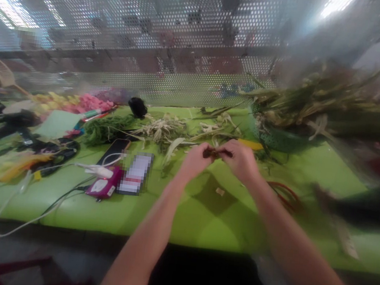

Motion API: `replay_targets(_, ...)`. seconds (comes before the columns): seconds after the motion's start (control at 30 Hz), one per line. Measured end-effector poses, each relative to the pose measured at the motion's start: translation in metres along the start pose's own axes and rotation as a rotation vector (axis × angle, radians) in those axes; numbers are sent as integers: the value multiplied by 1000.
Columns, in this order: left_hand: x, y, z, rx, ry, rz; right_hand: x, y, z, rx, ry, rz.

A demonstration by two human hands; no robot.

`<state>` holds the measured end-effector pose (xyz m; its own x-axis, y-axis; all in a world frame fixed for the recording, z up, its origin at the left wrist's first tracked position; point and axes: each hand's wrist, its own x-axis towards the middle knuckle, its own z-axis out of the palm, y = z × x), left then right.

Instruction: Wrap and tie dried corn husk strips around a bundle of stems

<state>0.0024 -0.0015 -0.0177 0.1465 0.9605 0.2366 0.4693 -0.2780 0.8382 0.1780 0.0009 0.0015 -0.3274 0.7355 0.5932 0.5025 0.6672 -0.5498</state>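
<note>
Over the middle of the green table, my left hand (195,161) and my right hand (242,160) come close together. Both are closed, pinching a small brown piece (211,153) that looks like dried plant material; blur hides its exact kind. Just beyond the hands lie pale dried husk strips (163,129) and a long pale leaf (174,147). A yellow object (251,144) rests behind my right hand. Below the hands, a small tan scrap (220,191) lies on the tabletop, in their shadow.
On the right, a green basket (277,139) overflows with long dried leaves (307,102). To the left are a phone (136,173), a purple power adapter (103,187) with cables, dark green sprigs (108,128) and a yellow glue gun (26,165). A perforated metal panel (146,52) stands behind.
</note>
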Motion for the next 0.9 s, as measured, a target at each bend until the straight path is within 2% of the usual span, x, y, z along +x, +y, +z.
replay_targets(0.3,-3,0,7,-43,80,-27,-5,-10,0,-242,-57,11)
replay_targets(0.53,-7,8,7,21,132,-16,-3,-7,1,-159,-33,23)
replay_targets(0.73,-3,7,4,-165,27,-28,-2,-4,0,-184,-51,53)
replay_targets(0.9,-1,6,1,-187,8,-47,-2,-4,-1,-195,-67,59)
